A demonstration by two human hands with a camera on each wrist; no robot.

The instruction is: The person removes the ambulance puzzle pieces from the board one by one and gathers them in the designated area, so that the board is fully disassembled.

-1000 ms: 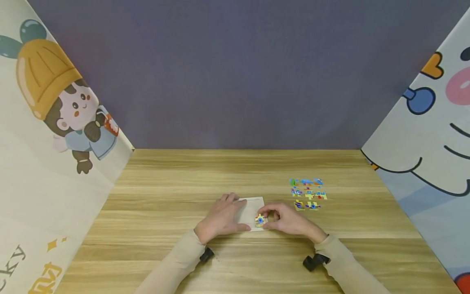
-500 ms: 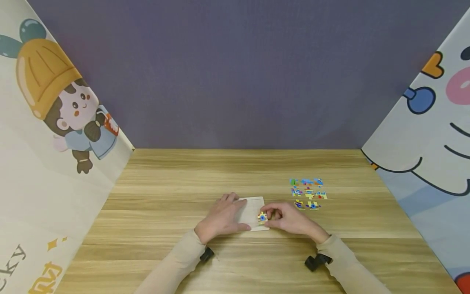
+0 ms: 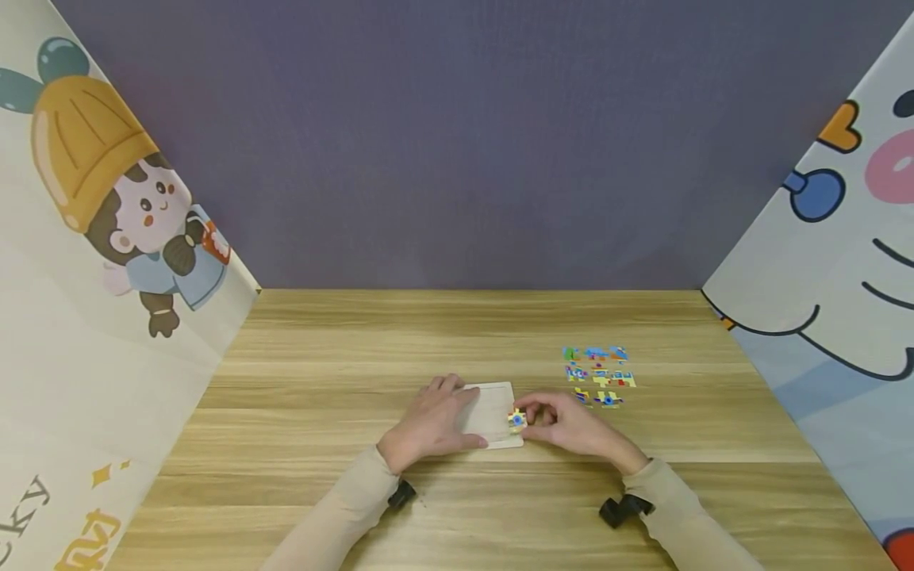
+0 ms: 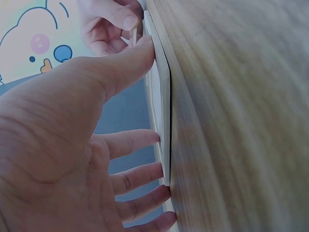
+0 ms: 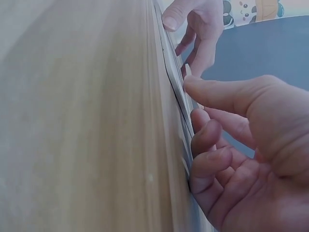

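A pale wooden puzzle board (image 3: pixel 493 408) lies flat on the table. My left hand (image 3: pixel 435 420) rests on its left part, thumb on the near edge, fingers spread and fairly straight; the left wrist view shows the hand (image 4: pixel 82 130) against the board's rim (image 4: pixel 164 106). Between thumb and index finger my right hand (image 3: pixel 567 424) pinches a jigsaw piece (image 3: pixel 517 419), yellow with a blue round shape, over the board's right edge. The right wrist view shows only the edge of the piece (image 5: pixel 188 70), with the other fingers of the right hand (image 5: pixel 251 145) curled.
Several colourful jigsaw pieces (image 3: pixel 600 377) lie in rows on the wooden table (image 3: pixel 343 341), beyond and right of the right hand. A dark grey panel (image 3: pixel 457 143) stands behind the table. Cartoon-printed panels stand at left (image 3: pixel 71 357) and right (image 3: pixel 842 317).
My right hand has slid a little to the right and slightly away from me with the jigsaw piece, from inside the board to its right edge. The left hand has stayed put.
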